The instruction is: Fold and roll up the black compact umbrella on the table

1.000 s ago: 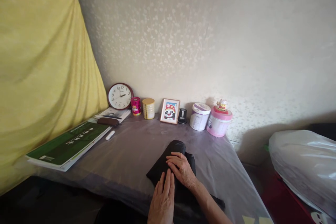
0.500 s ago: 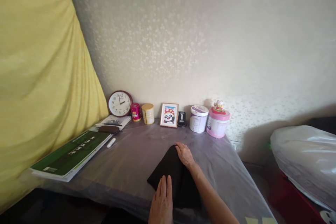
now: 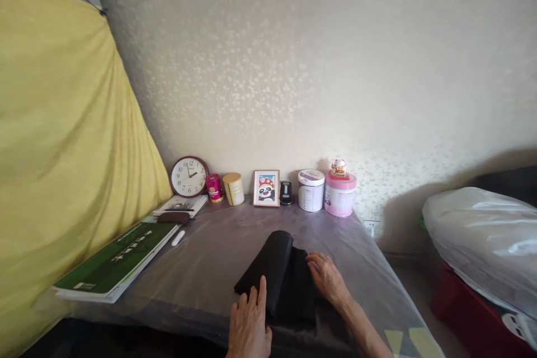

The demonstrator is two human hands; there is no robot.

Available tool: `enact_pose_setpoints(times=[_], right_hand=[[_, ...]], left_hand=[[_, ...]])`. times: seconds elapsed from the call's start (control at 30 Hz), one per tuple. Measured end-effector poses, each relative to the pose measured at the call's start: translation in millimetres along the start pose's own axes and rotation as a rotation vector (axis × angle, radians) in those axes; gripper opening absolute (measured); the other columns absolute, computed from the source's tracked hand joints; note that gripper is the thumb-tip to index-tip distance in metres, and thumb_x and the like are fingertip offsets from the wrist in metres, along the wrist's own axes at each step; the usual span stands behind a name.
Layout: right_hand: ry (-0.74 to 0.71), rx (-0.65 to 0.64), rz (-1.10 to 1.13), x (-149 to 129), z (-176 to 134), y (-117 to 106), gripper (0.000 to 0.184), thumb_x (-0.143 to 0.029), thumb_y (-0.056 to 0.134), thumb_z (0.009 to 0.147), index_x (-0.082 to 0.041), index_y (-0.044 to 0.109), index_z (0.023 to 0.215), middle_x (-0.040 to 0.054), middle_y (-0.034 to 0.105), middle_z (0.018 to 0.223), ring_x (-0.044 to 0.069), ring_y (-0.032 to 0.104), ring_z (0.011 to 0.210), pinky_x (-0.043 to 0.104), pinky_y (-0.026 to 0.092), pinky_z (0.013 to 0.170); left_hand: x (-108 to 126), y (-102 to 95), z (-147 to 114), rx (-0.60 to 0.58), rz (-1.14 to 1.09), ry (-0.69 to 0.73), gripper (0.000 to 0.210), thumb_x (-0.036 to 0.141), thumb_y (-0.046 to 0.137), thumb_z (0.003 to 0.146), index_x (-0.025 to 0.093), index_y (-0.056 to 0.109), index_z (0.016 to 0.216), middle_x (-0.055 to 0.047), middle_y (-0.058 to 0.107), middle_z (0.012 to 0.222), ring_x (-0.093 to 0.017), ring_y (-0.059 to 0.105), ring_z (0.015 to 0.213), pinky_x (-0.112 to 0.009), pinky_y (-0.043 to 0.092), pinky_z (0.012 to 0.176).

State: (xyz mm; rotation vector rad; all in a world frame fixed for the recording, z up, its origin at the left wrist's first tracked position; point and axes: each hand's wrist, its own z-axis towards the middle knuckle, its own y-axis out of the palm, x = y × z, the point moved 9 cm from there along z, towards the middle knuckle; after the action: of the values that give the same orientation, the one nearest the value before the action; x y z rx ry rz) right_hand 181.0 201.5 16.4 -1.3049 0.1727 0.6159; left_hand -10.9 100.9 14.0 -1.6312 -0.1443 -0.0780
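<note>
A piece of black cloth (image 3: 268, 268), partly folded over, lies near the front of the table with its left half raised in a rounded fold. My left hand (image 3: 249, 324) rests at the cloth's near left edge, its index finger stretched forward and the others slightly bent. At the right edge, by the far corner of the flatter part, is my right hand (image 3: 329, 279). Its fingers are bent and pressed together on that edge; the fingertips are partly hidden.
A plastic-covered table (image 3: 201, 268) stands against the wall. Along its back are a clock (image 3: 189, 177), tins, a framed panda picture (image 3: 266, 188) and tubs (image 3: 311, 191). Green book (image 3: 121, 257) and white pen-like object (image 3: 178, 238) lie left. A plastic-covered bundle (image 3: 478, 235) stands right.
My right hand has moved from the cloth's far top corner to its right edge. The cloth's right part is now spread out more, and my left hand has shifted slightly left.
</note>
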Motion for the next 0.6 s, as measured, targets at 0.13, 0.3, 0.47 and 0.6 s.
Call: enact_pose_setpoints(times=[0.13, 0.3, 0.47, 0.6], right_hand=[[-0.034, -0.091, 0.125, -4.0, -4.0, 6.8, 0.029, -0.024, 0.038, 0.083, -0.021, 0.065, 0.092, 0.0059, 0.067, 0.099, 0.019, 0.060, 0.095, 0.028, 0.042, 0.084], [0.155, -0.006, 0.321, 33.7, -4.4, -2.2, 0.031, -0.030, 0.040, 0.078, -0.019, 0.067, 0.089, 0.0080, 0.070, 0.093, 0.022, 0.062, 0.090, 0.033, 0.043, 0.082], [0.383, 0.115, 0.848, 65.3, -6.8, -8.9, 0.024, -0.035, 0.053, 0.068, -0.019, 0.064, 0.082, 0.0067, 0.070, 0.086, 0.022, 0.065, 0.085, 0.033, 0.049, 0.074], [0.468, 0.141, 1.182, 56.0, -12.1, -6.4, 0.024, -0.036, 0.063, 0.068, -0.017, 0.062, 0.084, 0.0050, 0.067, 0.083, 0.020, 0.065, 0.080, 0.030, 0.051, 0.067]], left_hand=[[-1.2, 5.5, 0.2, -0.076, -0.117, -0.009, 0.088, 0.002, 0.043, 0.068, 0.022, 0.000, 0.141, -0.016, 0.037, 0.138, -0.024, 0.058, 0.098, -0.033, 0.044, 0.080], [-12.3, -13.0, 5.6, -0.003, -0.444, 0.023, 0.084, 0.004, 0.044, 0.063, 0.016, 0.015, 0.141, -0.017, 0.051, 0.124, -0.019, 0.061, 0.092, -0.026, 0.045, 0.074], [-28.5, -27.0, -4.8, -0.236, -1.025, -0.037, 0.075, 0.020, 0.044, 0.065, 0.021, 0.021, 0.136, 0.008, 0.052, 0.047, -0.014, 0.052, 0.042, -0.021, 0.040, 0.039], [-31.1, -47.6, -15.1, -0.317, -1.319, 0.070, 0.057, 0.031, 0.048, 0.066, 0.017, 0.036, 0.120, 0.011, 0.045, 0.036, -0.009, 0.037, 0.031, -0.018, 0.032, 0.034]])
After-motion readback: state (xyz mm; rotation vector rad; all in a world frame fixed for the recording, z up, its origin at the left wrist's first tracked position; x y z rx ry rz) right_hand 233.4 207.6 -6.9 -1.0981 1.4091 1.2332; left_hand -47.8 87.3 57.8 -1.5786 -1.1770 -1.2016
